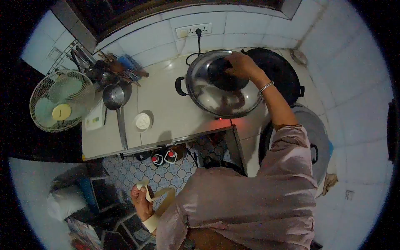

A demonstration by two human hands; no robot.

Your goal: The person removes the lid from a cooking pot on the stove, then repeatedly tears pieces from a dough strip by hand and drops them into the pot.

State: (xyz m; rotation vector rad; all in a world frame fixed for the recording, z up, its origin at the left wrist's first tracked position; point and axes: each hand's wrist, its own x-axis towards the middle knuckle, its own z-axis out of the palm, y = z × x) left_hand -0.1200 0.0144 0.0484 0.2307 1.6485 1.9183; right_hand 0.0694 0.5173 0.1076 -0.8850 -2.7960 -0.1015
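A wide metal pot with a shiny domed lid [200, 93] stands on the counter, a black side handle on its left. My right hand [241, 66] reaches over the lid, fingers closed at the large round black knob [221, 75] on top. Low on the left, away from the counter, my left hand [142, 202] is closed on a cream-coloured band [166, 200] that curls in a loop; its kind is unclear. A dark brown patch shows inside the loop.
Right of the pot sit a black pan [279, 71] and a large grey lid [321, 137]. Leftward are a small white bowl [143, 122], a long-handled saucepan [113, 98] and a fan [61, 100]. Red-capped bottles [170, 156] stand below the counter edge.
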